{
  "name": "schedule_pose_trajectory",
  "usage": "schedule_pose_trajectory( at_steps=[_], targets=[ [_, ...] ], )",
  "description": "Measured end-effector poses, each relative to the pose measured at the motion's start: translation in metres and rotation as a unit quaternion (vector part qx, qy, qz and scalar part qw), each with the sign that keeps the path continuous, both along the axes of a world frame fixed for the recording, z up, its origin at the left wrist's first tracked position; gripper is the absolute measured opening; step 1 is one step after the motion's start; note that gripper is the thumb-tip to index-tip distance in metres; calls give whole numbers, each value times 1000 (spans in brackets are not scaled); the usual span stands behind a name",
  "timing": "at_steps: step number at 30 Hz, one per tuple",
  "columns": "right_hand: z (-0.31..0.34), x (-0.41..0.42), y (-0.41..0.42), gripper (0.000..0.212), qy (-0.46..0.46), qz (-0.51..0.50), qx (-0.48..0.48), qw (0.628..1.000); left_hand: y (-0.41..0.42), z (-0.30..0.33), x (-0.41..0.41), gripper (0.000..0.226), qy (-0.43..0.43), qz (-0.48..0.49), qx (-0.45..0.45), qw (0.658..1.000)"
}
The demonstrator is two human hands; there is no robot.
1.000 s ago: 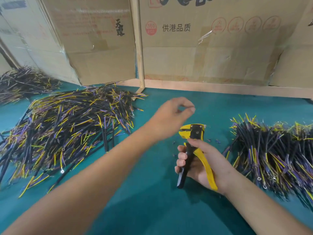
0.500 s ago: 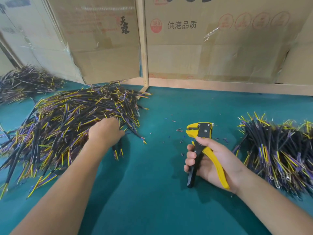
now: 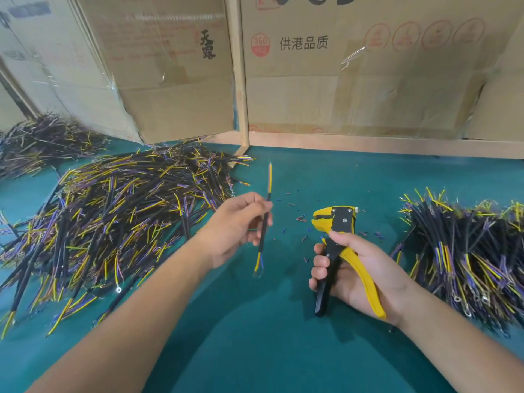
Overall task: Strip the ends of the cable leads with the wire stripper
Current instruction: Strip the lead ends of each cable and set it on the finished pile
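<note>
While the right hand (image 3: pixel 365 273) grips the wire stripper (image 3: pixel 338 236), the left hand (image 3: pixel 235 231) pinches a cable lead (image 3: pixel 265 222)

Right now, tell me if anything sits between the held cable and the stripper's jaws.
Nothing visible does. The left hand pinches the cable upright, left of the stripper, which the right hand grips. Between them there is only open air above the mat, with small insulation scraps lying on it.

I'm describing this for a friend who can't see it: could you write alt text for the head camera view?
A person's left hand pinches one black cable lead upright beside a yellow-and-black wire stripper gripped in the right hand. Both hover over a green table, with heaps of similar leads to the left and right.
</note>
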State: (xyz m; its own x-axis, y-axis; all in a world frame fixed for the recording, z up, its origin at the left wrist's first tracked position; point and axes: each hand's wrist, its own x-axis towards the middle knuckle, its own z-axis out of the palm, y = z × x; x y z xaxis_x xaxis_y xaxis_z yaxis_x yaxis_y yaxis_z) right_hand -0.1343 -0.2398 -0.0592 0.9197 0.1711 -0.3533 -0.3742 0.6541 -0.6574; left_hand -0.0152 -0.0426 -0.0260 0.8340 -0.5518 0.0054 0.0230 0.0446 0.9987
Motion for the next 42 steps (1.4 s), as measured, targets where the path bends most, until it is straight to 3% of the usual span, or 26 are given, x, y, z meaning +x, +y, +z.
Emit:
schedule_pose_trajectory(
  at_steps=[5,21,26,39,42],
  targets=[
    [2,1,1,32,-1,2,-4,1000,-5,-3,-4,17,9,-38,-44,998],
    [1,-1,2,31,3,4,-1,1000,-4,-6,-6,10,8,-55,-60,997],
    [4,-2,4,30,4,-4,-17,1000,-5,-7,-5,9,46,-47,-94,993],
    [3,-1,3,30,-2,-7,-19,1000,-4,-6,-1,12,46,-23,-104,993],
    [-2,0,0,31,-8,-2,-10,1000,-5,-8,-1,36,24,-11,-102,994]
  ],
)
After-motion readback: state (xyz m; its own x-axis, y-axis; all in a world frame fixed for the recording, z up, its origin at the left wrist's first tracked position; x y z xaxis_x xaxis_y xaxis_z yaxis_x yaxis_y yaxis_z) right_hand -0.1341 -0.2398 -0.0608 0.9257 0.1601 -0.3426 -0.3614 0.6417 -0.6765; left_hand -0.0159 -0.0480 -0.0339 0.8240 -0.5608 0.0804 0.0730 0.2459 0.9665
